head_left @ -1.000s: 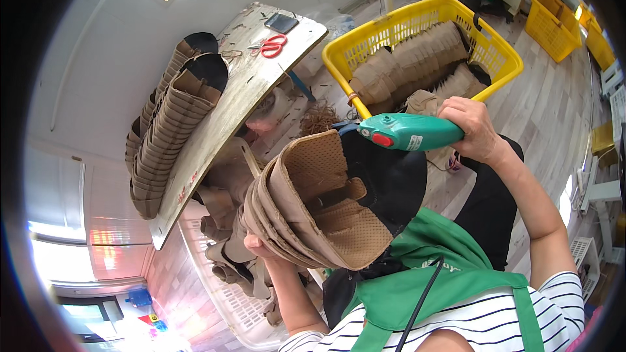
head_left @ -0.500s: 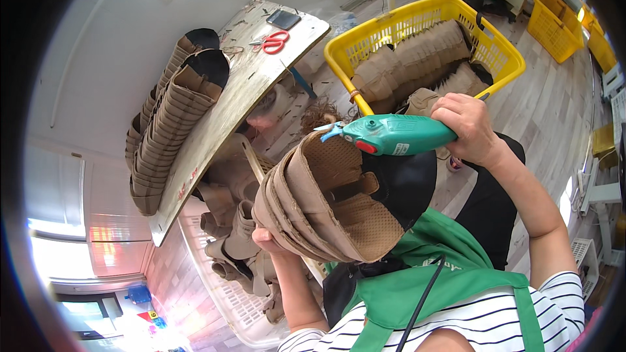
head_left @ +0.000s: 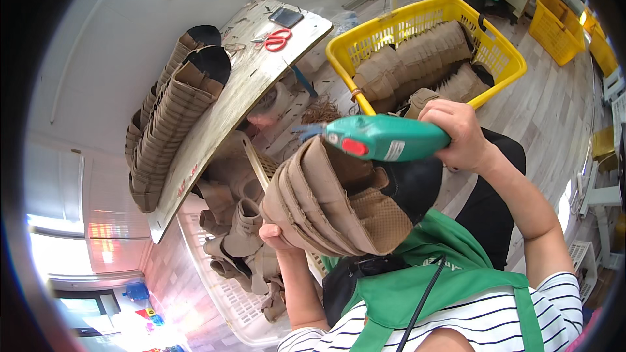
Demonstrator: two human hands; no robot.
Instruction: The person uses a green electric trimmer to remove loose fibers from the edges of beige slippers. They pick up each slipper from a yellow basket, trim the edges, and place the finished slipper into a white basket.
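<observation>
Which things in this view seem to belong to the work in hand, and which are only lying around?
Seem to belong:
green tool, in the right hand
nested tan pieces, in the left hand
similar stacks, on the table and in the yellow basket

Lying around:
phone, on the table
red-handled scissors, near the phone, unheld
brown scraps, on the floor

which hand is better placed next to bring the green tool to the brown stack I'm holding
Likely your right hand: it grips the green tool, and the blue tip looks close to the brown stack. Your left hand is busy holding that stack.
</observation>
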